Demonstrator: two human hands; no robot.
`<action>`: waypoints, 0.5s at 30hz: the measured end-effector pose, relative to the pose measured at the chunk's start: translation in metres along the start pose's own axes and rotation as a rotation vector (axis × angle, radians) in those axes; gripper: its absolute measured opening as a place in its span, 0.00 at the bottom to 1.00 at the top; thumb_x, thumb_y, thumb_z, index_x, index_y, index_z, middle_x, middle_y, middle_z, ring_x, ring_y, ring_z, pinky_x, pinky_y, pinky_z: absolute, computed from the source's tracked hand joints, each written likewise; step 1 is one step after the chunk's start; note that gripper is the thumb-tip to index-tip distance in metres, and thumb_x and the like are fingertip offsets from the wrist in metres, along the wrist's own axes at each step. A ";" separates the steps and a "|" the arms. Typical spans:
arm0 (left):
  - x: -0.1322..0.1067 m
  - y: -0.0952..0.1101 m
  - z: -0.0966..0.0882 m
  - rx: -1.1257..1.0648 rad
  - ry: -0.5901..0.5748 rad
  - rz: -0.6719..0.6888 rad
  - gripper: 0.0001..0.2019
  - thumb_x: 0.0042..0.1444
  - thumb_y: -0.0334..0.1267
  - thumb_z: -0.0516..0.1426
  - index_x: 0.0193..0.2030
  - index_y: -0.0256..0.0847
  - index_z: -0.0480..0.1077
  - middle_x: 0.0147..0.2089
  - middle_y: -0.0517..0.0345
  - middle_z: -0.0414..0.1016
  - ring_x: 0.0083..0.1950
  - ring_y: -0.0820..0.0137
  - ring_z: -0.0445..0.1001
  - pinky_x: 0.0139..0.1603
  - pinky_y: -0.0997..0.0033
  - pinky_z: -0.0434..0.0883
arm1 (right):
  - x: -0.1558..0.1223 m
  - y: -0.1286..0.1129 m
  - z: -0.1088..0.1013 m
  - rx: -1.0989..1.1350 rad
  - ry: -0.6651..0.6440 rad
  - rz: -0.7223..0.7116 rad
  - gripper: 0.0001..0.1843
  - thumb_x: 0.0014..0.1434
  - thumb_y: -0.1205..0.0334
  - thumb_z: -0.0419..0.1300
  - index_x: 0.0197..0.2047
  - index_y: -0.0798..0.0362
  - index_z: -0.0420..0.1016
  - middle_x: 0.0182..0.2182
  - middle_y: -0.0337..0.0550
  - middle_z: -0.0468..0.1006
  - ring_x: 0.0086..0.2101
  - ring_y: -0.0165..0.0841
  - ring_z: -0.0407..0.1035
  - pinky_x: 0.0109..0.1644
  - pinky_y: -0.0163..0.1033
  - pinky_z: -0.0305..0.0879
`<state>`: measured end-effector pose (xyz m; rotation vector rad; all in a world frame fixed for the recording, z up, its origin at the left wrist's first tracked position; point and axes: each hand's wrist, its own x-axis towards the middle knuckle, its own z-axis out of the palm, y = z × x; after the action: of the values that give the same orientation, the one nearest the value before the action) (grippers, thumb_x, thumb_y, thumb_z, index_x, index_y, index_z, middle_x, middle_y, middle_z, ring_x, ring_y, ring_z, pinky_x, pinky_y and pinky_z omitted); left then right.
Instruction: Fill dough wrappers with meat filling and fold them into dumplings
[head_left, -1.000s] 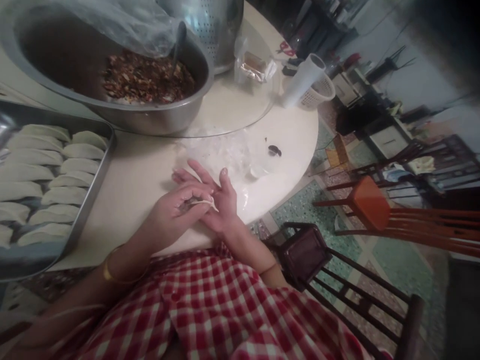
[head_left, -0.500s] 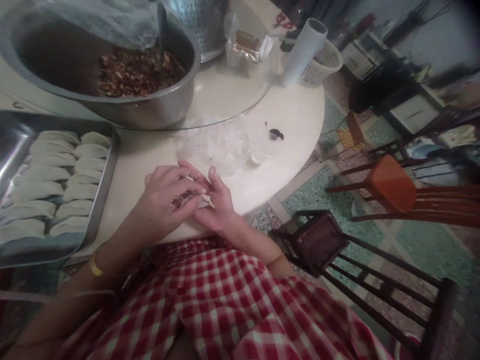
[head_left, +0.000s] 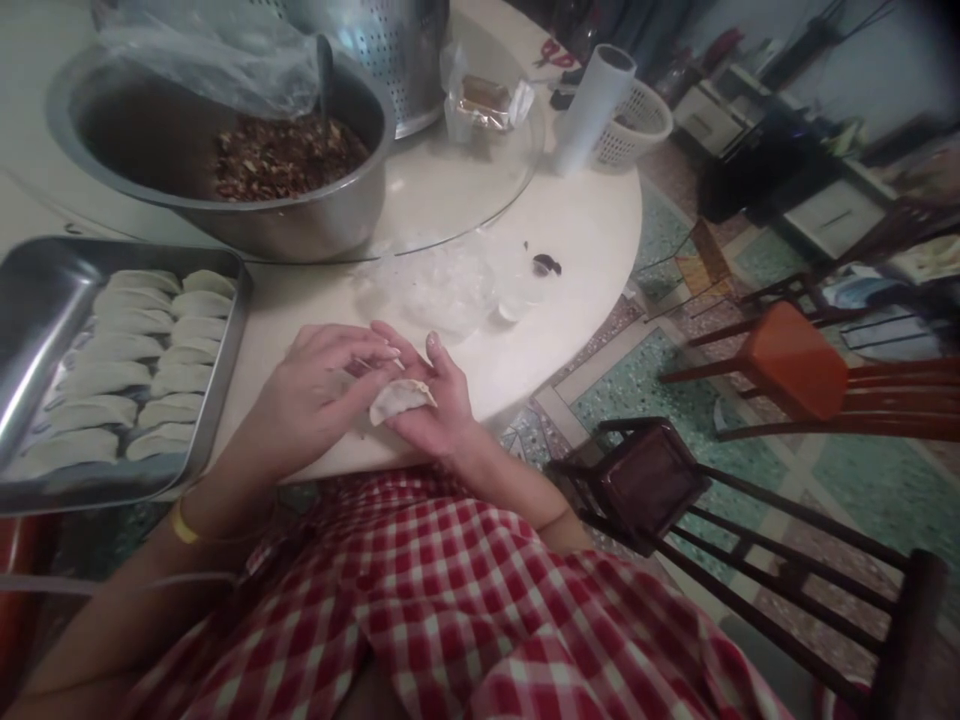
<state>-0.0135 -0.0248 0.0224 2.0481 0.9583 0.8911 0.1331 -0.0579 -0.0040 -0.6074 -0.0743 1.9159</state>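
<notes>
A folded dumpling [head_left: 401, 400] with a pale, curved wrapper lies across the palm of my right hand [head_left: 442, 405], whose thumb points up and away. From the left, my left hand [head_left: 319, 390] meets it, its thumb and bent fingers at the dumpling's upper left side. Part of the left fingertips' contact is hidden behind the dumpling. Left of my hands, a metal tray [head_left: 238, 330] holds two rows of similar dumplings [head_left: 120, 345]. Behind them stands a big metal bowl [head_left: 277, 230] with dark chopped filling [head_left: 285, 160] and a spoon handle [head_left: 324, 80].
Crumpled clear plastic [head_left: 435, 285] and a small dark scrap [head_left: 546, 265] lie on the round white table [head_left: 585, 220]. Farther back are a perforated metal pot [head_left: 405, 60], a wrapped package [head_left: 484, 100], a plastic roll [head_left: 596, 105] and a white basket [head_left: 637, 125]. Chairs [head_left: 649, 480] stand at right.
My left fingers have shifted left and back, uncovering the dumpling, which now shows a closed, folded shape in my right palm. The view has shifted slightly, showing more of the tray.
</notes>
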 end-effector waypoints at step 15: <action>0.015 0.018 0.008 0.120 -0.221 0.239 0.08 0.63 0.42 0.57 0.42 0.52 0.79 0.50 0.56 0.78 0.54 0.56 0.72 0.59 0.54 0.60 | -0.015 -0.007 0.011 0.097 0.098 -0.031 0.26 0.71 0.46 0.41 0.36 0.50 0.73 0.26 0.37 0.77 0.27 0.31 0.71 0.43 0.41 0.74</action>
<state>0.0065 -0.0236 0.0367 2.3426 0.6712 0.7209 0.1384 -0.0655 0.0133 -0.6301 0.0708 1.8460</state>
